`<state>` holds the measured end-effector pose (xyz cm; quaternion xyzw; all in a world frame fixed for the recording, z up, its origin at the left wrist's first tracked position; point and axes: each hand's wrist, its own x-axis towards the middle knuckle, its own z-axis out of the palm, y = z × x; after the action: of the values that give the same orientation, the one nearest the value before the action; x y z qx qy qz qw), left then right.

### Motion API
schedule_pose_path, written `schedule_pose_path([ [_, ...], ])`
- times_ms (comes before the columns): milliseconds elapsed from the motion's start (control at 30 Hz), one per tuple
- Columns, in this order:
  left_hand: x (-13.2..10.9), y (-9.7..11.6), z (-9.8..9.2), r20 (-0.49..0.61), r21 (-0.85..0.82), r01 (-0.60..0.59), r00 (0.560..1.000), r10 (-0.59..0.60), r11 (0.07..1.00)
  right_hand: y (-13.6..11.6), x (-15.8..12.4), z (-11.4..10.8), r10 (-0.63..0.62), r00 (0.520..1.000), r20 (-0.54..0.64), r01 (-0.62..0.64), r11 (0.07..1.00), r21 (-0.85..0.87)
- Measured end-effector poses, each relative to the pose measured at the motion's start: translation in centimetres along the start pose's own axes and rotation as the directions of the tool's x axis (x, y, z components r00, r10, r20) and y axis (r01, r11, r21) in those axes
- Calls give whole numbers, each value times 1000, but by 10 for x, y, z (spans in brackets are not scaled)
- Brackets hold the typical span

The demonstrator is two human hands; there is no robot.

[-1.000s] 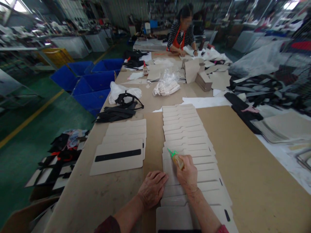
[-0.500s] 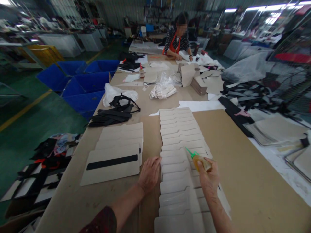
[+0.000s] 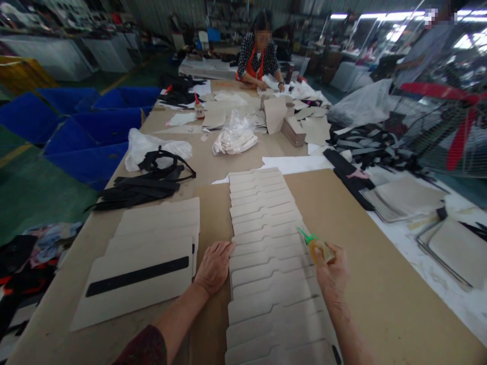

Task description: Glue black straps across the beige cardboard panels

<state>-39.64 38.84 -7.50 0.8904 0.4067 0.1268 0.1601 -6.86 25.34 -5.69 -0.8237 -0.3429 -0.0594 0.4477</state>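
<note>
A long row of overlapping grey-beige boards with notched edges runs away from me down the table. My left hand rests at the row's left edge, its fingers stretched out and touching the boards, holding nothing. My right hand is wrapped round a glue bottle of amber liquid with a green nozzle, tilted so the tip points at the row's right side. Whether the tip touches a board I cannot tell. Left of my left hand lie several flat boards, the nearest bearing a black strip.
Black straps and a white plastic bag lie at the left. A clear bag sits ahead. Board stacks and a large fan are at the right. A co-worker handles white material at the far end.
My view has swung to the right. The glue bottle in my right hand has moved across to the row's right edge. My left hand stays at the left edge. Another person appears at the upper right.
</note>
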Motion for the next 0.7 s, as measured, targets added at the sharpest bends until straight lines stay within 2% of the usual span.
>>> schedule_pose_path([
  [267,0,-4,3,-25,-13,-35,999,35,999,-8,12,12,-137,990,32,139,988,-61],
  [700,2,4,-3,-66,-41,-19,998,16,999,-14,12,12,-211,971,117,225,966,-128],
])
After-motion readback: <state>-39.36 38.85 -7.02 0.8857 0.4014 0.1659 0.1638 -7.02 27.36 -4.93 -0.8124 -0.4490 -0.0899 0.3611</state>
